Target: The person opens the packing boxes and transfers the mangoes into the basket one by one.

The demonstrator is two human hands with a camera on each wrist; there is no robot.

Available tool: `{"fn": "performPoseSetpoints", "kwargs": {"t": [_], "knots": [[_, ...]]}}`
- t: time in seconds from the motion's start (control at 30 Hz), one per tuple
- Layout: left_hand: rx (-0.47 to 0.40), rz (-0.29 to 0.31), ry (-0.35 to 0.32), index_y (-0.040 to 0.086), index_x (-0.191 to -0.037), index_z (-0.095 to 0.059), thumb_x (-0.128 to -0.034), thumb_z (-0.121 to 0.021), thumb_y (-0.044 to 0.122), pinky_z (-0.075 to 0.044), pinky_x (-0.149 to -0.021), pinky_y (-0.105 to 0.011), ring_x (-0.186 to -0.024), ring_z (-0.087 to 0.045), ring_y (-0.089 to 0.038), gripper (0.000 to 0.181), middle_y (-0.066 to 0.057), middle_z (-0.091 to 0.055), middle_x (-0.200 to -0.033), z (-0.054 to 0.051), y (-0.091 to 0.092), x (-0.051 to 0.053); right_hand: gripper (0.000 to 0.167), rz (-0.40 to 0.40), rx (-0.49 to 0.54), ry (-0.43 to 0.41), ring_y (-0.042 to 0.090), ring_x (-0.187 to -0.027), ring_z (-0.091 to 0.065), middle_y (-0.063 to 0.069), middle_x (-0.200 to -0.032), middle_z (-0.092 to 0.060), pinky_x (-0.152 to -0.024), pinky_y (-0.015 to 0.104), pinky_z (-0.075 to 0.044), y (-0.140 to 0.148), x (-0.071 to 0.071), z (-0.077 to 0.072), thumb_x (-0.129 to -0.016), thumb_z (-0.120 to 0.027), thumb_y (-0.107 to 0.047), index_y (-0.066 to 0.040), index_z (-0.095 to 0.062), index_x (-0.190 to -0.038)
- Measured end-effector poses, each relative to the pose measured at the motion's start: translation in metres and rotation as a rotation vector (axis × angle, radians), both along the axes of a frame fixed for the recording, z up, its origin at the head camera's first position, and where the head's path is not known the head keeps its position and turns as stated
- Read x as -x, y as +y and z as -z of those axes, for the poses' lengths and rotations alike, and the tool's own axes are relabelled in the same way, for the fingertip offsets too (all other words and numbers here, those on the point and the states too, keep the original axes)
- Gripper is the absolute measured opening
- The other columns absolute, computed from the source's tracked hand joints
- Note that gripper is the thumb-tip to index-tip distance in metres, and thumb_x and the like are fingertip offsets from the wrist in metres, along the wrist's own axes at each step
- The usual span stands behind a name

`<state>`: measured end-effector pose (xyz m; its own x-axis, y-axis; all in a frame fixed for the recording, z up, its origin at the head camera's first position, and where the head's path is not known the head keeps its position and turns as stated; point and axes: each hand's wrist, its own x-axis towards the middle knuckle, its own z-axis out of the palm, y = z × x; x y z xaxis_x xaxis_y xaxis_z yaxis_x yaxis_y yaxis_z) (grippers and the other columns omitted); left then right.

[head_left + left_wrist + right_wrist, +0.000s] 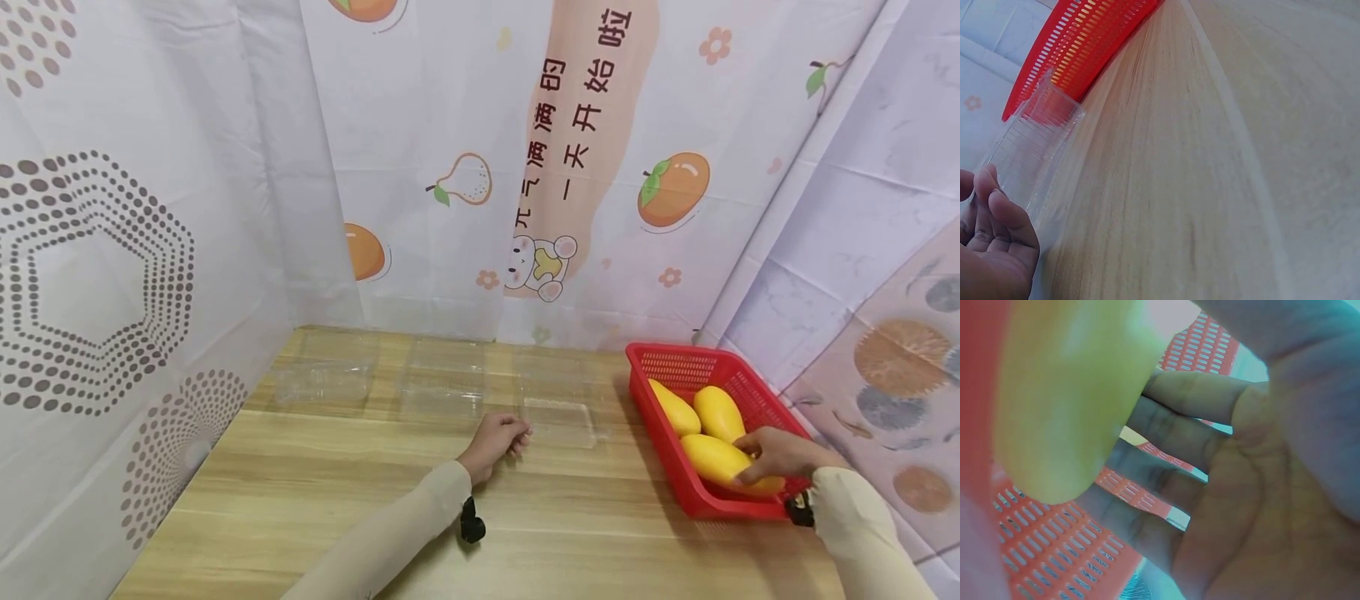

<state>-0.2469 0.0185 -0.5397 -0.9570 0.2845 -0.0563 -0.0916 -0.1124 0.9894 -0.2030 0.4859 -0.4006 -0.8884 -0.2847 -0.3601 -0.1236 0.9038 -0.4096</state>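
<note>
In the red basket (658,446) lie three yellow mangoes. My right hand (787,457) grips the nearest mango (712,458), thumb on its near side and fingers along the far side. The right wrist view shows that mango (1066,406) large beside the spread fingers (1172,434). The other two mangoes, one at the left (675,410) and one behind (717,412), rest untouched. My left hand (495,442) pinches the left front edge of the rightmost clear plastic box (558,421) with curled fingers; the exact contact is hard to see.
Two more clear plastic boxes stand in the row, one in the middle (442,387) and one at the left (326,379). They sit on a wooden table (337,492) near the printed cloth (450,108) at the back. Cloth also hangs at both sides.
</note>
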Motion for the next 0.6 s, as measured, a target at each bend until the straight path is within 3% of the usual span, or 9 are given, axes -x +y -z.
{"fn": "performPoseSetpoints", "kwargs": {"t": [0.1, 0.2, 0.33, 0.6], "knots": [[0.005, 0.003, -0.006, -0.007, -0.099, -0.071, -0.1037, -0.06, 0.011, -0.047, -0.057, -0.02, -0.063, -0.056, -0.009, 0.022, -0.005, -0.067, -0.078, -0.0004, -0.0006, 0.0004, 0.06, 0.015, -0.009, -0.015, 0.024, -0.093, -0.057, 0.007, -0.101, -0.067, -0.083, 0.045, -0.057, -0.0019, -0.0006, -0.0005, -0.081, -0.088, -0.026, 0.012, -0.067, -0.123], [0.008, 0.005, -0.018, -0.007, -0.1, -0.071, -0.1036, -0.06, 0.011, -0.047, -0.057, -0.02, -0.063, -0.056, -0.009, 0.022, -0.005, -0.066, -0.078, -0.0012, -0.0008, 0.0004, 0.062, 0.047, -0.002, -0.044, 0.032, -0.097, -0.061, 0.017, -0.108, -0.069, -0.088, 0.055, -0.057, -0.0041, -0.0008, -0.0011, -0.081, -0.088, -0.021, 0.015, -0.063, -0.124], [0.011, -0.005, -0.022, -0.008, -0.102, -0.071, -0.1028, -0.061, 0.012, -0.046, -0.057, -0.021, -0.064, -0.056, -0.009, 0.022, -0.006, -0.067, -0.079, -0.0036, -0.0011, -0.0002, 0.06, 0.053, 0.021, -0.071, 0.041, -0.102, -0.064, 0.028, -0.113, -0.068, -0.089, 0.059, -0.056, -0.0063, -0.0001, -0.0019, -0.085, -0.085, -0.017, 0.018, -0.059, -0.125], [0.038, -0.022, -0.009, -0.01, -0.102, -0.072, -0.1027, -0.062, 0.014, -0.046, -0.058, -0.022, -0.063, -0.056, -0.01, 0.025, -0.006, -0.067, -0.078, -0.0034, -0.0007, 0.0004, 0.062, 0.067, -0.019, -0.078, 0.037, -0.1, -0.064, 0.026, -0.112, -0.068, -0.087, 0.06, -0.056, -0.0079, 0.0017, -0.0052, -0.088, -0.082, -0.027, 0.015, -0.059, -0.128]]}}
